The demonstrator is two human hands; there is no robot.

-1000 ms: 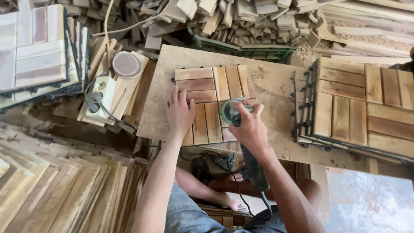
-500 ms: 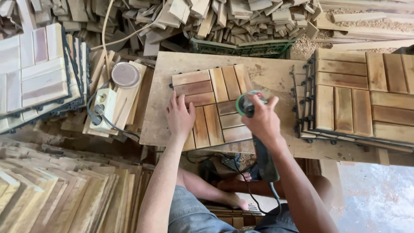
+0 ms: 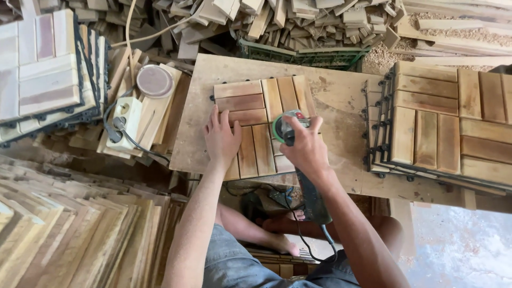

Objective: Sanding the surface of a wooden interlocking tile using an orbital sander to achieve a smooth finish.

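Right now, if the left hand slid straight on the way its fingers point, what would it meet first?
The left hand lies flat on the wooden slat tile, fingers pointing away from the person. It would cross the tile's far slats, then bare plywood board; the green crate lies beyond, depth unclear.

Bare arms with no sleeves or gloves, plain left hand (image 3: pixel 221 140) and right hand (image 3: pixel 305 150), grey-blue denim shorts at 6 o'clock, bare feet tucked under the bench.
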